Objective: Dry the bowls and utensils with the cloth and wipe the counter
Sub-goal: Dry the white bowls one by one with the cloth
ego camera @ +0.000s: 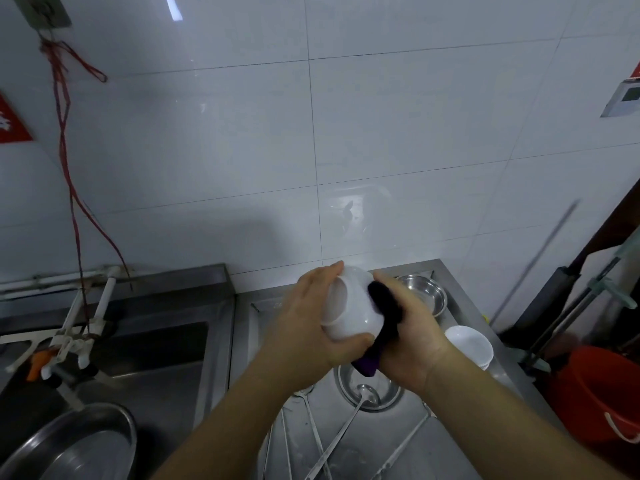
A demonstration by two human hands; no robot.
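White glazed ceramic bowl [349, 306] is held tilted above the steel worktop [460, 327], left hand [304, 327] fingers clamped on it. Dark purple cloth [384, 317] is gripped by right hand [412, 341]. Risk: wet glaze slips, bowl drops onto steel bowls [424, 296] below.

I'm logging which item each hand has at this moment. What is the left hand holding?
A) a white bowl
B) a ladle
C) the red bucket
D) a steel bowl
A: the left hand grips a white bowl held up over the counter, while the right hand presses a dark purple cloth against its side.
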